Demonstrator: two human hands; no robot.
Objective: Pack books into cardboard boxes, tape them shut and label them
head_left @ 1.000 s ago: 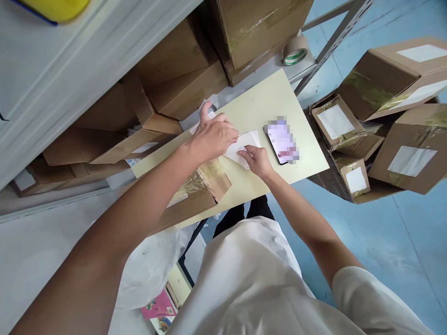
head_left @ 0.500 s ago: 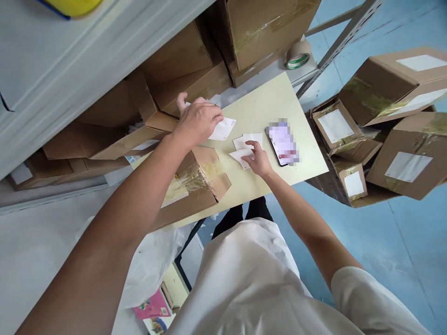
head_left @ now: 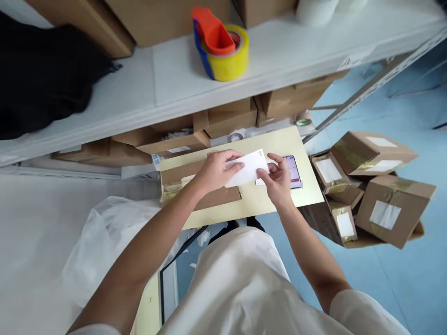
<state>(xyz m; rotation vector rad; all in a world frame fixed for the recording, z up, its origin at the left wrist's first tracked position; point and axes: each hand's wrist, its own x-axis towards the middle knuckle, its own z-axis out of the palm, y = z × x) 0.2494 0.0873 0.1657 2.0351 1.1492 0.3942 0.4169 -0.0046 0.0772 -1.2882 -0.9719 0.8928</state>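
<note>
A white paper slip (head_left: 246, 168) with small dark print in one corner is held over the table between my two hands. My left hand (head_left: 220, 170) is closed on its left end, thumb on top. My right hand (head_left: 277, 179) pinches the right end between thumb and fingers. Partly hidden behind my right hand, more white paper lies on the table. A phone (head_left: 292, 172) with a lit screen lies just right of that hand. Under my left forearm a taped cardboard box (head_left: 218, 197) rests on the pale yellow table (head_left: 244, 211).
Above the table runs a grey shelf (head_left: 174, 74) with a yellow tape roll (head_left: 230, 58) in a red and blue dispenser. Open cardboard boxes (head_left: 230, 121) stand behind the table. Labelled boxes (head_left: 387, 211) are piled at right. A plastic bag (head_left: 108, 232) is at left.
The view has tilted up, bringing the shelf and tape dispenser into sight. My hands have come together, and both now hold one slip; earlier my right hand was at slips on the table.
</note>
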